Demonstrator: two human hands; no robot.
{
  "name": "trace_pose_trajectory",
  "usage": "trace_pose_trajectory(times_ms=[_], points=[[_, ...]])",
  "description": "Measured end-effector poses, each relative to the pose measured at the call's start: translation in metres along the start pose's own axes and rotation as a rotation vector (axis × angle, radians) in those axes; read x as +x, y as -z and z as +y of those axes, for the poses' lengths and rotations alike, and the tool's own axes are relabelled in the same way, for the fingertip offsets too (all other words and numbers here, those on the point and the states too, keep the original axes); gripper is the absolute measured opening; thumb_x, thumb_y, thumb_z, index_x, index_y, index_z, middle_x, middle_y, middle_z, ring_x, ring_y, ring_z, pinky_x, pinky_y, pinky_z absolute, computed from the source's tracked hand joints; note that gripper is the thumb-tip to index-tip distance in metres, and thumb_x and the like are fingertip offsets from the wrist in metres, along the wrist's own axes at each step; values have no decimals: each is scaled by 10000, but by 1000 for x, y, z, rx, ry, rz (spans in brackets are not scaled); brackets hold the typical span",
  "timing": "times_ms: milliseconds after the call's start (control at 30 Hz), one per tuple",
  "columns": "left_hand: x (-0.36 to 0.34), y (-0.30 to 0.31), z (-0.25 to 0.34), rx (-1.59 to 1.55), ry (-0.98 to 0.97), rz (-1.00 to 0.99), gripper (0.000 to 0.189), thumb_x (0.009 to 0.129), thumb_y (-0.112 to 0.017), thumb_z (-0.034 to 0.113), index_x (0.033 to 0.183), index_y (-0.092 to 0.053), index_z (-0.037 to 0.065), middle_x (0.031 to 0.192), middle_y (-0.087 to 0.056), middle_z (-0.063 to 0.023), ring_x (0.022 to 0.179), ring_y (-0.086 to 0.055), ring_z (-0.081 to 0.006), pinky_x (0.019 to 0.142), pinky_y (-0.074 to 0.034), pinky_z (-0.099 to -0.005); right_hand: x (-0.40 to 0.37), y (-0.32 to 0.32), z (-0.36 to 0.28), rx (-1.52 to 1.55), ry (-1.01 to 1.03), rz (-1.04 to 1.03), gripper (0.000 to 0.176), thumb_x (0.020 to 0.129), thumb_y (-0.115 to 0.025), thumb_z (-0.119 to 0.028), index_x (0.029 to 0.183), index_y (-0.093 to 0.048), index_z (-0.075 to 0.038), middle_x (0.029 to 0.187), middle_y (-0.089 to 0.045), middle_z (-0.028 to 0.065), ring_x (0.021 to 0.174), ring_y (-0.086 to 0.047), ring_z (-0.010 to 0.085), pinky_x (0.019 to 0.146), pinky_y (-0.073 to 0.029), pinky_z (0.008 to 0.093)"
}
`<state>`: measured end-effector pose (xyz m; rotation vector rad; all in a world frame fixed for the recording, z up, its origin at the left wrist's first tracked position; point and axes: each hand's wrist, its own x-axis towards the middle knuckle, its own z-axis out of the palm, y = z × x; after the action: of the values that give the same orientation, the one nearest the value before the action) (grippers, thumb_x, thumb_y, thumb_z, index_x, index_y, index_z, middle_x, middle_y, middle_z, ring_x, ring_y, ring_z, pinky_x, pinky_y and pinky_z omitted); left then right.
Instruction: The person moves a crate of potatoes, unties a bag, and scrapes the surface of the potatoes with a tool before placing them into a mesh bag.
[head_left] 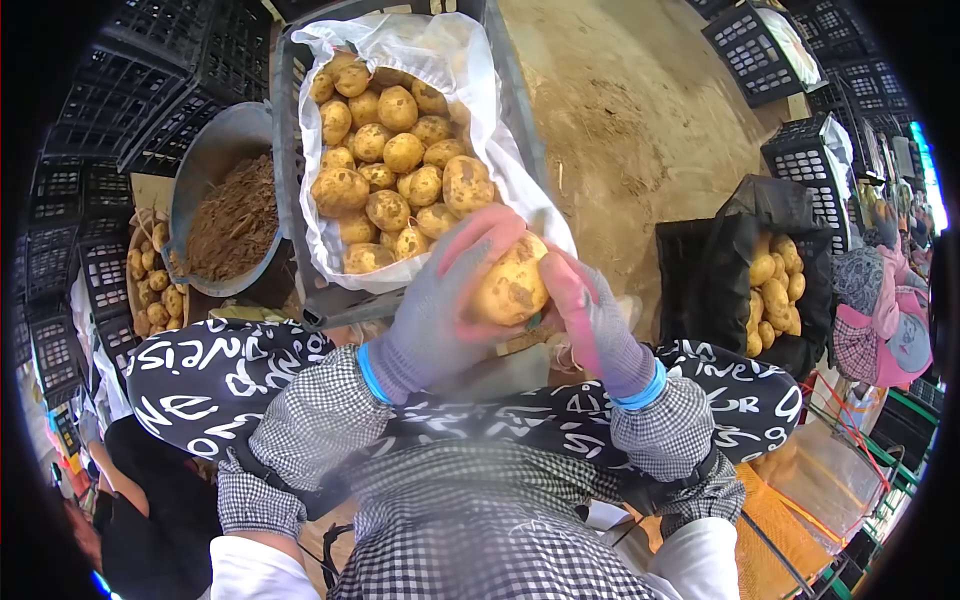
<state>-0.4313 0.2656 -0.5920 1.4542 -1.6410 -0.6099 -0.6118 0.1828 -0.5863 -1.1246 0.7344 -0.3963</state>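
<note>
A large yellow potato [512, 284] with brown soil patches is held up in front of my lap. My left hand [440, 305], in a grey glove with pink fingers, wraps round its left side. Against its right edge press the fingers of my right hand [592, 315], gloved the same way. Just beyond my left hand stands a crate [284, 170] lined with a white bag [500, 120], full of potatoes [400, 150] with soil on them.
At the left is a bucket [190, 180] of soil, with a basket of potatoes [155, 290] beside it. To the right, a black-lined crate [690, 270] holds potatoes [775, 290]. Another person [880, 300] is at the far right. Black crates [120, 90] are stacked at the left.
</note>
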Motion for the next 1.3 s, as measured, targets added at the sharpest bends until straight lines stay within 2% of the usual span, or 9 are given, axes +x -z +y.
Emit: trace_pose_trajectory(times_ms=[100, 300, 567, 700, 767, 900, 1067, 1200, 1300], points=[[0, -4, 7, -139, 200, 40, 942, 701, -817, 233, 1460, -299, 27, 1402, -418, -210, 1305, -436, -376, 1080, -368, -399, -3, -18, -22, 304, -53, 12, 637, 936, -609, -195, 1460, -319, 24, 1370, -470, 120, 1085, -578, 181, 869, -503, 283], [-1, 4, 1, -126, 270, -124, 998, 720, -807, 318, 1483, -235, 21, 1391, -408, -220, 1262, -461, -389, 1050, -396, -399, -1, -15, -6, 218, -37, 20, 825, 902, -630, -345, 1497, -201, 35, 1439, -387, 142, 1309, -405, 195, 1065, -348, 312], [-3, 17, -10, -94, 29, -106, 694, 882, -574, 267, 1463, -289, 17, 1345, -455, -233, 1230, -479, -399, 1035, -405, -404, -5, -17, -6, 295, -3, -82, 925, 862, -689, -393, 1498, -176, 40, 1454, -365, 148, 1326, -393, 207, 1085, -340, 328], [1, 15, -1, -325, 265, -98, 663, 894, -557, 252, 1457, -306, 10, 1296, -496, -250, 1197, -500, -417, 1035, -400, -400, -3, -21, -7, 93, 166, 13, 994, 794, -785, -383, 1486, -209, 39, 1452, -369, 141, 1327, -396, 216, 1106, -325, 347], [0, 13, -4, -265, 194, -96, 665, 897, -564, 261, 1459, -309, 15, 1312, -492, -246, 1190, -512, -409, 1018, -410, -403, 0, -15, 1, -86, 274, 24, 1021, 756, -826, -372, 1478, -230, 37, 1448, -376, 138, 1324, -400, 219, 1113, -319, 356], [-1, 17, 4, -111, 186, -182, 584, 925, -558, 259, 1424, -371, 20, 1287, -530, -219, 1165, -550, -366, 973, -439, -393, 0, -14, -6, -145, 192, -42, 1036, 722, -852, -382, 1466, -262, 32, 1440, -384, 135, 1323, -402, 217, 1110, -323, 362], [-5, 12, 3, -387, 345, -66, 448, 964, -521, 238, 1345, -447, 12, 1143, -606, -180, 1094, -598, -324, 942, -460, -357, -2, -12, 6, -414, 290, -47, 1035, 713, -857, -381, 1462, -271, 27, 1416, -411, 135, 1311, -420, 220, 1098, -345, 368], [1, 8, -9, -814, 509, 80, 566, 920, -617, 311, 1366, -435, 15, 1152, -595, -177, 1087, -593, -342, 959, -457, -363, -4, -21, -4, 103, 160, 40, 933, 739, -814, -239, 1458, -277, 18, 1379, -446, 137, 1279, -461, 232, 1073, -386, 378], [3, 10, -7, -244, 82, 50, 767, 827, -725, 408, 1407, -402, 23, 1203, -565, -186, 1097, -585, -354, 972, -452, -371, -2, -19, -11, 296, 144, 101, 816, 782, -730, -129, 1456, -288, -4, 1337, -477, 132, 1243, -494, 245, 1036, -432, 383]])
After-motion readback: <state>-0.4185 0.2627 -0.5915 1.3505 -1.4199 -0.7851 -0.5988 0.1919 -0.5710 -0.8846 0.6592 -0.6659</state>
